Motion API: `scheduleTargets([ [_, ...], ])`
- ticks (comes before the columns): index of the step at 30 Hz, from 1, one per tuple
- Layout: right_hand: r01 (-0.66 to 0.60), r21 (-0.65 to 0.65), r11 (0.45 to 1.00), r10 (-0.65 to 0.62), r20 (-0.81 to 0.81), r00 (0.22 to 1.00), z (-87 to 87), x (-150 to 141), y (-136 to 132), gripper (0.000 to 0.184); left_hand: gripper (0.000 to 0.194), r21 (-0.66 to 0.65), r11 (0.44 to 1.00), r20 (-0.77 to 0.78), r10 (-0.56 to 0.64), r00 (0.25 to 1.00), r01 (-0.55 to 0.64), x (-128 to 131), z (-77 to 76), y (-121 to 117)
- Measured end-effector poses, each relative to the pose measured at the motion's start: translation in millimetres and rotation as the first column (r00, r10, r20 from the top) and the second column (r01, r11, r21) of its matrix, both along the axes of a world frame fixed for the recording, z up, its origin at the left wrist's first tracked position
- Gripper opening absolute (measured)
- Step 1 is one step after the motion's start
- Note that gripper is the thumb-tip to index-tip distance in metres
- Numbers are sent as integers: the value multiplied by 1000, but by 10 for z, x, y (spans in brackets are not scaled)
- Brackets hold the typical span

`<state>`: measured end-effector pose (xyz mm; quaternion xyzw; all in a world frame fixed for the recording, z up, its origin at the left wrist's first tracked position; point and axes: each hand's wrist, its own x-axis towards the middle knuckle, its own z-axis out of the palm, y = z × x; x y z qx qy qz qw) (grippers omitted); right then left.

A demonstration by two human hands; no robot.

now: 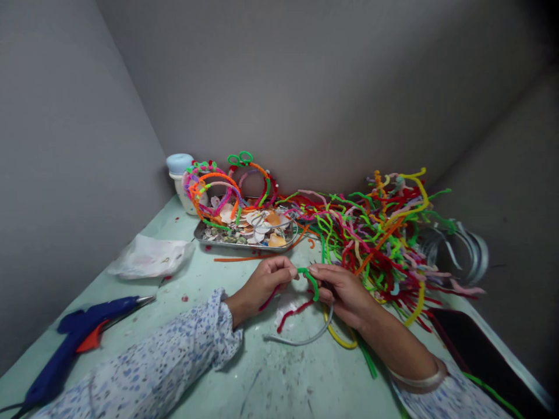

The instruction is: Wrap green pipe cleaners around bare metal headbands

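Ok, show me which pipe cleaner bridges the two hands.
The bent green pipe cleaner, alone spanning left hand and right hand; most others lie heaped to the right.

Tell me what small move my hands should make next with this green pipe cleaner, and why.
Probably curl the green pipe cleaner further toward a loop: your left hand and right hand pinch it at the top, while its lower part curves down, unclosed.

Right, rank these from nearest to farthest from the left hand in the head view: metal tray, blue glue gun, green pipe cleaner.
From the left hand:
1. Green pipe cleaner: at its fingertips.
2. Metal tray: just beyond it, holding shells.
3. Blue glue gun: far off on the left.
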<state>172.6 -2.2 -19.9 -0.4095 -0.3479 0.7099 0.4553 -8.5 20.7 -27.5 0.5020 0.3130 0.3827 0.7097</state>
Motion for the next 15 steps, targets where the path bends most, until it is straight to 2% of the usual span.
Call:
scheduleTargets([
  [9,-23,34,999,21,71,997,11,7,4,23,20,-10,1000,-22,5,1000,-6,4,28,-10],
  [15,-24,19,1000,24,25,999,-13,13,0,21,20,-3,1000,-29,-4,1000,4,5,8,-5],
])
